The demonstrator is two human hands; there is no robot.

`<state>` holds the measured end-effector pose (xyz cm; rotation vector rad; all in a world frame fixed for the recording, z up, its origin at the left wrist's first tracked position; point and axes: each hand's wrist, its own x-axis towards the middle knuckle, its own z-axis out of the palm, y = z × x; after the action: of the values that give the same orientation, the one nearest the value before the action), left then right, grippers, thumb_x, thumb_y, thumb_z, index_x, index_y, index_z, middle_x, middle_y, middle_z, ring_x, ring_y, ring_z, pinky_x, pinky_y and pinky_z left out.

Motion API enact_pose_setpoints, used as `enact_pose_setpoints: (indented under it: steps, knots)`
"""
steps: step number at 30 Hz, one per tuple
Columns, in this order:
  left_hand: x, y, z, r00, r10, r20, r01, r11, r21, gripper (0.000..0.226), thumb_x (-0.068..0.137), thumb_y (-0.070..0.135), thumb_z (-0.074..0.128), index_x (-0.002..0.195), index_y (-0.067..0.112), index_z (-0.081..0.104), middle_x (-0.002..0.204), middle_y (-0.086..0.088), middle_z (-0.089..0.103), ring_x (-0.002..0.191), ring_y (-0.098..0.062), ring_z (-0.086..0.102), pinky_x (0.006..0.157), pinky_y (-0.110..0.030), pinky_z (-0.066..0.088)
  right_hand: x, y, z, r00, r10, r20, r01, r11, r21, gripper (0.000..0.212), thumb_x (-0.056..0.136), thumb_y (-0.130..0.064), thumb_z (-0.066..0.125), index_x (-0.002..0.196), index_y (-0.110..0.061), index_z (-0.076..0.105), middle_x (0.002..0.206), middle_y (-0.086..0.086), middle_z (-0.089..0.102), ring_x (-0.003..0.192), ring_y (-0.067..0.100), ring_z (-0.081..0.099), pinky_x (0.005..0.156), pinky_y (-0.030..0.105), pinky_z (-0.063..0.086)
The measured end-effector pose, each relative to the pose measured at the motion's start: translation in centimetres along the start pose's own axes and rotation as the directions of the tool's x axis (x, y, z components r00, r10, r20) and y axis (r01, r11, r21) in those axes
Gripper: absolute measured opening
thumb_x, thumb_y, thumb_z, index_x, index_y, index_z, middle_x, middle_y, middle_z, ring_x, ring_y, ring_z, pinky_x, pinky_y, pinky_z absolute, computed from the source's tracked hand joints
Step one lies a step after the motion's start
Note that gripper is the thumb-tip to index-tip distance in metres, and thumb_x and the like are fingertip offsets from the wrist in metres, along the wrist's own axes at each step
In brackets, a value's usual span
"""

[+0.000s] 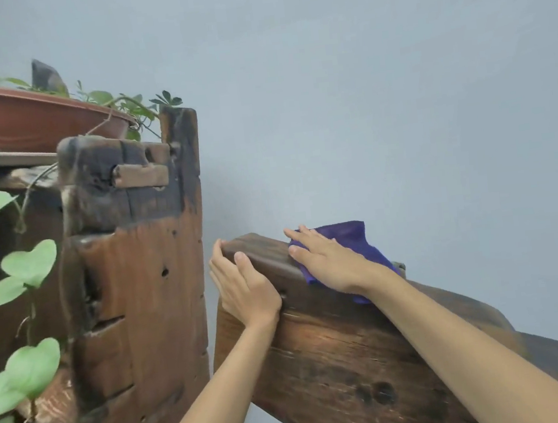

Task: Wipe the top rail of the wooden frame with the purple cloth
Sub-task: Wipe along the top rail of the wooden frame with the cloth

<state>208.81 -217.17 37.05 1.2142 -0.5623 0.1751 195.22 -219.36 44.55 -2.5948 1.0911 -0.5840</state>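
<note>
2 bare arms came up from the bottom of the picture. The left hand [244,289] was wrapped over the end of the top rail [268,257], near the middle of the picture. Its thumb lay on the near side and its fingers curled over the end. The right hand [330,257] lay flat, with its fingers straight, and pressed the purple cloth [359,237] down on top of the rail, just right of the left hand. The 2 hands were near each other but not touching. The rail sloped down to the lower right on a big wooden frame [338,360]. On the left stood a dark wooden post [138,260] with green leaves [25,265]. At the upper left sat a red-brown plant pot [20,118]. Behind it all was a pale blue wall [360,82].
</note>
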Motion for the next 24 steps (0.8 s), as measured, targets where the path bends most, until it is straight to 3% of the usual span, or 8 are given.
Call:
enact_pose_setpoints:
  steps: [4, 8, 11, 14, 17, 20, 22, 24]
  knots:
    - [0.2, -0.5, 0.2, 1.000, 0.019, -0.020, -0.018, 1.000, 0.014, 0.050, 0.095, 0.039, 0.030, 0.140, 0.022, 0.044, 0.142, -0.002, 0.052, 0.126, -0.019, 0.047, 0.093, -0.033, 0.036, 9.1, -5.0, 2.2, 0.995, -0.059, 0.078, 0.051, 0.994, 0.101, 0.052, 0.107, -0.043, 0.030, 0.158, -0.031, 0.033, 0.169, -0.007, 0.020, 0.155, 0.018, 0.017, 0.124, 0.043, 0.012]
    - [0.6, -0.5, 0.3, 1.000, 0.021, -0.010, -0.021, 1.000, 0.012, 0.048, 0.096, 0.038, 0.033, 0.139, 0.020, 0.046, 0.138, -0.004, 0.055, 0.124, -0.022, 0.051, 0.091, -0.029, 0.035, 11.0, -8.1, 3.4, 0.986, -0.115, 0.122, 0.119, 0.992, -0.029, 0.045, 0.103, -0.032, 0.032, 0.137, -0.018, 0.058, 0.153, 0.002, 0.048, 0.142, 0.029, 0.039, 0.116, 0.052, 0.028]
    - [0.4, 0.0, -0.1, 0.999, 0.034, 0.007, -0.034, 0.999, 0.019, 0.047, 0.097, 0.038, 0.032, 0.136, 0.018, 0.048, 0.135, -0.003, 0.056, 0.122, -0.021, 0.051, 0.091, -0.027, 0.034, 8.2, -7.4, 3.1, 0.984, -0.152, 0.092, 0.150, 0.988, 0.027, 0.052, 0.101, -0.043, 0.034, 0.151, -0.033, 0.044, 0.164, -0.003, 0.034, 0.151, 0.026, 0.026, 0.120, 0.053, 0.022]
    - [0.7, 0.2, -0.2, 0.999, 0.038, 0.037, -0.039, 0.999, 0.023, 0.050, 0.096, 0.037, 0.032, 0.136, 0.011, 0.047, 0.137, -0.009, 0.054, 0.124, -0.026, 0.049, 0.095, -0.030, 0.036, 4.3, -4.9, 2.1, 0.987, -0.160, 0.021, 0.159, 0.987, 0.031, 0.051, 0.106, -0.051, 0.016, 0.155, -0.045, 0.030, 0.166, -0.006, 0.030, 0.153, 0.019, 0.025, 0.122, 0.051, 0.020]
    - [0.5, 0.4, -0.7, 0.998, -0.028, 0.056, 0.024, 0.998, 0.059, 0.052, 0.096, 0.039, 0.029, 0.138, 0.013, 0.045, 0.140, -0.009, 0.051, 0.126, -0.026, 0.047, 0.101, -0.040, 0.038, -1.3, -0.2, 0.1, 0.996, -0.085, 0.001, 0.084, 0.992, -0.091, 0.051, 0.108, -0.044, 0.003, 0.158, -0.051, 0.015, 0.166, -0.012, 0.028, 0.153, 0.018, 0.025, 0.124, 0.046, 0.015]
    - [0.3, 0.7, -0.8, 0.989, -0.113, 0.091, 0.116, 0.993, -0.023, 0.048, 0.096, 0.041, 0.032, 0.138, 0.020, 0.044, 0.141, -0.004, 0.050, 0.126, -0.024, 0.049, 0.099, -0.037, 0.036, -7.2, 5.5, -2.0, 0.997, 0.044, -0.067, -0.057, 0.977, -0.205, 0.053, 0.099, -0.057, -0.005, 0.152, -0.064, 0.004, 0.166, -0.021, 0.020, 0.157, 0.014, 0.009, 0.125, 0.049, 0.009]
    - [0.5, 0.9, -1.0, 0.978, -0.181, 0.104, 0.189, 0.979, -0.071, 0.045, 0.096, 0.040, 0.034, 0.136, 0.023, 0.044, 0.141, -0.001, 0.051, 0.125, -0.022, 0.050, 0.096, -0.032, 0.034, -11.1, 9.1, -3.0, 0.980, 0.165, -0.113, -0.185, 0.963, -0.197, 0.057, 0.095, -0.064, -0.001, 0.149, -0.066, 0.018, 0.160, -0.025, 0.026, 0.154, 0.015, 0.018, 0.123, 0.049, 0.018]
    - [0.3, 1.2, -1.0, 0.977, -0.195, 0.091, 0.202, 0.976, -0.075, 0.044, 0.096, 0.038, 0.034, 0.135, 0.022, 0.045, 0.139, 0.000, 0.052, 0.123, -0.021, 0.050, 0.093, -0.031, 0.031, -14.8, 12.0, -4.0, 0.944, 0.279, -0.175, -0.289, 0.956, -0.038, 0.052, 0.100, -0.065, 0.014, 0.137, -0.052, 0.047, 0.151, -0.021, 0.044, 0.139, 0.013, 0.041, 0.118, 0.037, 0.026]
